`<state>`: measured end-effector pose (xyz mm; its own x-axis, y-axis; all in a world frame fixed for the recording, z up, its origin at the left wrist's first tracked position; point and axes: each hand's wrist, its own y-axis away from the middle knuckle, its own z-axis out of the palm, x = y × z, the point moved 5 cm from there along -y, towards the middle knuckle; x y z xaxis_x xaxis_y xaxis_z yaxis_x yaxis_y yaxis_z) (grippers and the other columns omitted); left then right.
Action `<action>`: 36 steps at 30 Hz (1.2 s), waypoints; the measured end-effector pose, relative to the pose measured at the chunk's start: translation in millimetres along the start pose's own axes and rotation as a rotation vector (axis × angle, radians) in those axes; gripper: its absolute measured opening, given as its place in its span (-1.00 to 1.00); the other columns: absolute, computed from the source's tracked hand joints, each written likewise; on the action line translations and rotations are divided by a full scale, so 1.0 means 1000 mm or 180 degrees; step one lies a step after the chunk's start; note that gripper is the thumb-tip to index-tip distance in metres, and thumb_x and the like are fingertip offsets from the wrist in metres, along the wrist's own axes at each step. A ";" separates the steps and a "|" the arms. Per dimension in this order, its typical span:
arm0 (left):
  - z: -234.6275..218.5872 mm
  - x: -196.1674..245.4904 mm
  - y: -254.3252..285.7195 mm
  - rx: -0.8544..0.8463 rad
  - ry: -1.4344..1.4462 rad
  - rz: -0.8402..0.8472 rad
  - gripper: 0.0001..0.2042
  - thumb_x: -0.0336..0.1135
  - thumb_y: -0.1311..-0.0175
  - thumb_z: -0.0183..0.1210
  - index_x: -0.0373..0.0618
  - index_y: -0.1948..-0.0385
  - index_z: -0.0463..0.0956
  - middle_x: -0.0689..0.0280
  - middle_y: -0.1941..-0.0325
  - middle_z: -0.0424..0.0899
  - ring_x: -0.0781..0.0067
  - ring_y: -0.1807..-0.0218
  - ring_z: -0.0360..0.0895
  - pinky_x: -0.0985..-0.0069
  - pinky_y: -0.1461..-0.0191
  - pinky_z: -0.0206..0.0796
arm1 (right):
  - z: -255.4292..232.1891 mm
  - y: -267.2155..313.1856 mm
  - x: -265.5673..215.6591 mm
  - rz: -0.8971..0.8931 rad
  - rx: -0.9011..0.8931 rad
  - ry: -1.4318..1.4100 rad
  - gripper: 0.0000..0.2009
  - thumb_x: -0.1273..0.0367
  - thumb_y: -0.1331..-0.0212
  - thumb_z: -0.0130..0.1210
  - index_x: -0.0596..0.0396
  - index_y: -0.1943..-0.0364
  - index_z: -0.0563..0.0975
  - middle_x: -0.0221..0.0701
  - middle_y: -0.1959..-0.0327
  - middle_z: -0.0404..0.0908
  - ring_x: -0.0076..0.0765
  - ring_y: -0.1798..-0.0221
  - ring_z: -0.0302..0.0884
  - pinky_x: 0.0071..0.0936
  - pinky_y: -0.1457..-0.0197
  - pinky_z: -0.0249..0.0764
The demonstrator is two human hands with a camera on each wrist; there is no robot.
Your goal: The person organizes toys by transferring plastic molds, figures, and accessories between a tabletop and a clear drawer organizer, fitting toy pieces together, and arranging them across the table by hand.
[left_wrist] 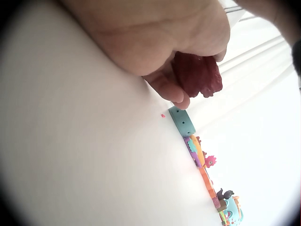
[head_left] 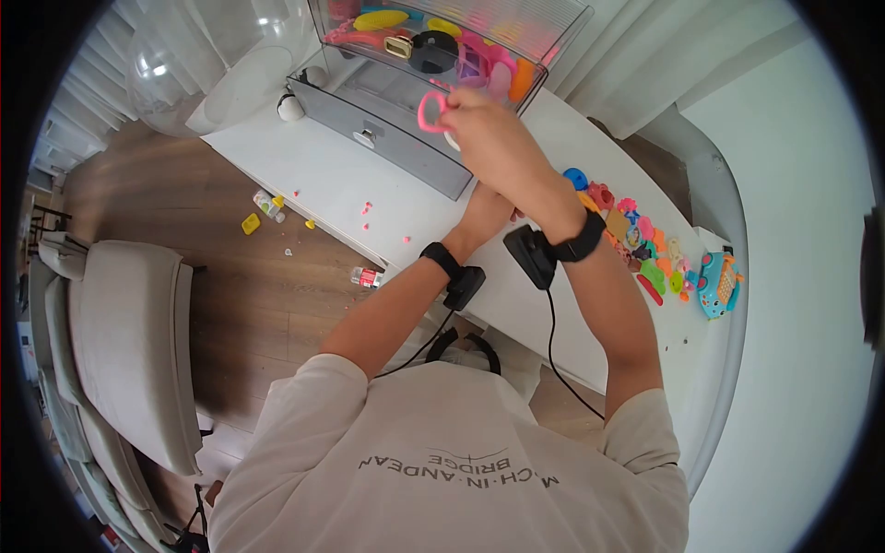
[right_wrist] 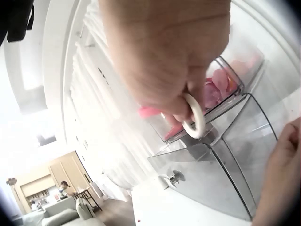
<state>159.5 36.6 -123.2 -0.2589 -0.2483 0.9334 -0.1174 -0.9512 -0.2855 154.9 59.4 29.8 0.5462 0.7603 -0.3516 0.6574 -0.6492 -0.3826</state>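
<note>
My right hand (head_left: 498, 147) is over the pulled-out clear drawer (head_left: 387, 143), its fingers round a pink ring-shaped piece (head_left: 428, 111). In the right wrist view, that hand (right_wrist: 169, 66) also pinches a white ring (right_wrist: 200, 123), and a bit of pink (right_wrist: 149, 112) shows beside it. Below the right forearm, my left hand (head_left: 483, 217) is low over the white table, partly hidden in the head view. The left wrist view shows this hand (left_wrist: 164, 37) with its fingers curled round a dark red lump (left_wrist: 197, 77).
An upper clear drawer (head_left: 553, 46) holds colourful toy pieces. Many small toys (head_left: 636, 230) and a blue toy (head_left: 715, 286) lie on the table (head_left: 304, 175) at the right. Pink crumbs dot the table's left part; bottles (head_left: 365, 276) and yellow bits are on the floor.
</note>
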 end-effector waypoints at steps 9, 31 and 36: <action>0.001 0.011 0.000 0.0088 0.0933 -0.0394 -0.82 -0.31 -0.50 0.15 -0.26 0.14 0.60 0.37 0.27 0.69 0.58 0.30 0.59 0.53 0.20 0.47 | 0.021 -0.010 0.011 0.0175 -0.1805 0.0249 -0.75 0.61 -0.10 0.03 0.20 0.15 0.63 0.00 0.22 0.65 0.22 0.11 0.61 -0.03 0.09 0.52; -0.006 0.000 -0.001 -0.0256 0.1326 -0.0386 -0.42 0.27 -0.58 -0.19 -0.15 -0.03 0.45 0.27 0.28 0.62 0.46 0.40 0.59 0.52 0.35 0.44 | -0.084 0.047 0.005 0.1218 0.0462 -0.0441 -0.78 0.36 -0.18 0.22 -0.01 0.08 0.66 -0.31 0.29 0.74 -0.07 0.30 0.70 -0.17 0.23 0.57; -0.009 -0.026 0.004 -0.0054 0.0627 -0.0382 -0.57 0.03 -0.61 -0.07 -0.16 -0.11 0.50 0.16 0.07 0.67 0.32 0.20 0.66 0.41 0.14 0.51 | -0.013 0.010 -0.008 0.0199 -0.0255 0.0803 -0.77 0.27 -0.26 0.22 -0.11 0.02 0.66 -0.37 0.17 0.76 -0.11 0.14 0.71 -0.18 0.14 0.60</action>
<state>157.1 40.7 -150.7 -0.4240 -0.0913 0.9010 -0.1742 -0.9681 -0.1801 164.1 47.5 40.0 0.6925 0.7068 -0.1446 0.6519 -0.6989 -0.2944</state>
